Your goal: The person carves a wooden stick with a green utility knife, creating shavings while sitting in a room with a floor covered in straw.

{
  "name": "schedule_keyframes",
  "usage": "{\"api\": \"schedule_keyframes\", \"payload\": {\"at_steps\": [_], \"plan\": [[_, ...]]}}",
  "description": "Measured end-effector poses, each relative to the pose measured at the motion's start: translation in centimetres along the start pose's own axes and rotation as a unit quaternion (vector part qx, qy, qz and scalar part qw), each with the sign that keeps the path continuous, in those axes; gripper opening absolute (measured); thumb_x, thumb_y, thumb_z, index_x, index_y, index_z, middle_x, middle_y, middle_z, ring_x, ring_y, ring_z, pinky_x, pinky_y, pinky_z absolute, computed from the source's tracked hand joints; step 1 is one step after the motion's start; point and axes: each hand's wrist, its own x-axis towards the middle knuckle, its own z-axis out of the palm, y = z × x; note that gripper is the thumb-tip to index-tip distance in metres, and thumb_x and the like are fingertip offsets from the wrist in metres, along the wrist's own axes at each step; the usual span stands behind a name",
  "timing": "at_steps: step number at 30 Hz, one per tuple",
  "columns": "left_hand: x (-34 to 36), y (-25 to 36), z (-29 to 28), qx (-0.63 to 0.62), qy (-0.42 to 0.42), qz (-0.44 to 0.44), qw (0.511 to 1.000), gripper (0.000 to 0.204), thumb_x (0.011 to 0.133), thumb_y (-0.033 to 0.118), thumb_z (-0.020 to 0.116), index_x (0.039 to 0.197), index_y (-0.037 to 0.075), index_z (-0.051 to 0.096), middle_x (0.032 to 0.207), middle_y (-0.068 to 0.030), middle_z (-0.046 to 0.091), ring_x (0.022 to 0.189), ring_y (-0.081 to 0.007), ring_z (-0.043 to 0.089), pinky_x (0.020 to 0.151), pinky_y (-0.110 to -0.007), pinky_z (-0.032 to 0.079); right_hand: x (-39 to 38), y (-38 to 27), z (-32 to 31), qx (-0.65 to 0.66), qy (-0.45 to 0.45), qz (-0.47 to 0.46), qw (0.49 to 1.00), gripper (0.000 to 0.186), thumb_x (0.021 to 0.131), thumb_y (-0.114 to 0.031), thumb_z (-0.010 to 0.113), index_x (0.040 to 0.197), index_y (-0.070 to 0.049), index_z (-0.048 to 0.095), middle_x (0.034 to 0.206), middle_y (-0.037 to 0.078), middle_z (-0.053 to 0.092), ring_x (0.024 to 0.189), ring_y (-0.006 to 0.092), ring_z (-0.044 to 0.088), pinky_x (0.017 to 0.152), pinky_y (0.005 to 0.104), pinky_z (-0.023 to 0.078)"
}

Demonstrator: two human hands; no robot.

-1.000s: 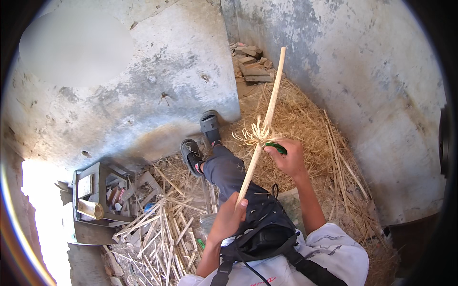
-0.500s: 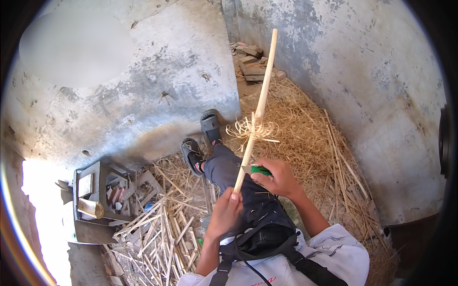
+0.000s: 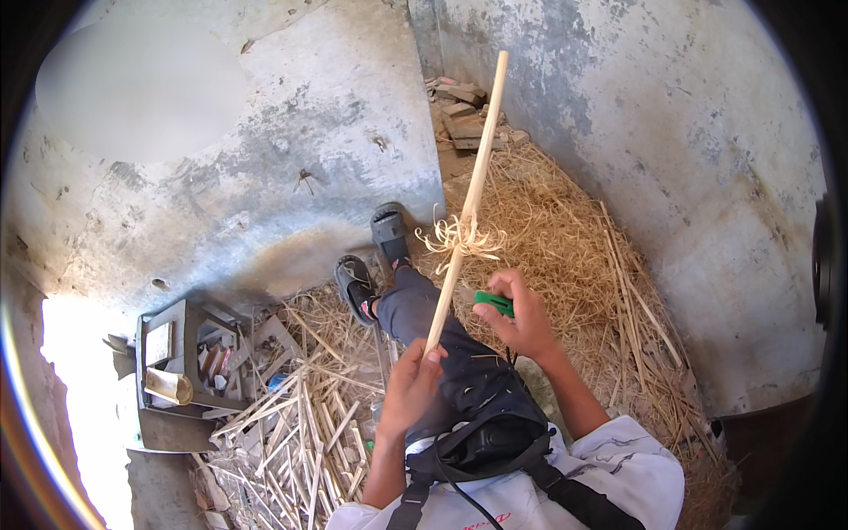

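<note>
A long pale wooden stick (image 3: 481, 168) slants up and away over my legs. My left hand (image 3: 412, 389) is closed around its near end. Thin curled shavings (image 3: 461, 238) stand out in a ring from the stick, about midway along it, still attached. My right hand (image 3: 528, 331) grips a green-handled knife (image 3: 495, 304) just to the right of the stick. A gap shows between the knife and the wood. The blade is small and hard to make out at this angle.
Dry shavings (image 3: 556, 230) cover the floor ahead and right. Split sticks (image 3: 305, 442) lie heaped at the lower left, near a dark wooden frame (image 3: 185, 353) holding odds and ends. Longer strips (image 3: 629, 283) lie along the right wall. Bricks (image 3: 464, 110) are stacked in the far corner.
My right hand has drawn the knife off the stick, to the right and slightly farther away. The stick's far end has swung a little left, and the curled shavings have shifted with it.
</note>
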Motion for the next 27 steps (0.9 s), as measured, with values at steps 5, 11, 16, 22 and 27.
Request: {"api": "schedule_keyframes", "payload": {"at_steps": [5, 11, 16, 22, 27], "plan": [[0.2, -0.3, 0.0, 0.017, 0.036, 0.008, 0.999, 0.023, 0.115, 0.027, 0.056, 0.114, 0.007, 0.065, 0.078, 0.0067, 0.050, 0.067, -0.0012, 0.043, 0.058, -0.021, 0.035, 0.1, 0.2, -0.8, -0.046, -0.030, -0.007, 0.999, 0.038, 0.099, -0.036, 0.078, 0.122, -0.011, 0.062, 0.092, 0.012, 0.075, 0.079, 0.0317, 0.076, 0.069, 0.0408, 0.057], [0.3, -0.2, 0.5, 0.083, 0.078, 0.021, 0.993, 0.025, 0.114, 0.027, 0.058, 0.110, 0.004, 0.069, 0.077, 0.0033, 0.056, 0.070, -0.0047, 0.049, 0.062, -0.025, 0.041, -0.9, -1.6, 0.0, -0.006, -0.049, -0.069, 0.996, 0.033, 0.098, -0.036, 0.079, 0.118, -0.012, 0.069, 0.098, 0.009, 0.077, 0.084, 0.0303, 0.078, 0.071, 0.0388, 0.059], [0.5, -0.2, 0.9, 0.127, 0.094, 0.040, 0.987, 0.025, 0.113, 0.026, 0.061, 0.108, 0.002, 0.068, 0.076, 0.0010, 0.058, 0.071, -0.0071, 0.050, 0.064, -0.028, 0.044, -1.2, -2.0, 1.0, -0.012, -0.069, -0.097, 0.993, 0.028, 0.097, -0.034, 0.079, 0.113, -0.012, 0.073, 0.094, 0.008, 0.076, 0.082, 0.0292, 0.077, 0.069, 0.0383, 0.058], [0.3, 0.3, 1.1, 0.148, 0.107, 0.051, 0.982, 0.024, 0.112, 0.024, 0.061, 0.108, 0.001, 0.068, 0.074, -0.0006, 0.058, 0.071, -0.0081, 0.050, 0.064, -0.029, 0.044, -1.3, -2.2, 1.5, -0.013, -0.058, -0.119, 0.991, 0.027, 0.097, -0.032, 0.080, 0.111, -0.011, 0.073, 0.092, 0.008, 0.075, 0.082, 0.0286, 0.076, 0.067, 0.0384, 0.058], [0.5, 0.6, 1.4, 0.146, 0.114, 0.062, 0.981, 0.023, 0.112, 0.023, 0.062, 0.108, 0.001, 0.068, 0.074, -0.0012, 0.059, 0.071, -0.0086, 0.051, 0.064, -0.030, 0.044, -1.4, -2.3, 1.7, -0.023, -0.047, -0.115, 0.992, 0.028, 0.094, -0.032, 0.082, 0.109, -0.010, 0.072, 0.089, 0.008, 0.075, 0.079, 0.0285, 0.076, 0.066, 0.0388, 0.058]]}}
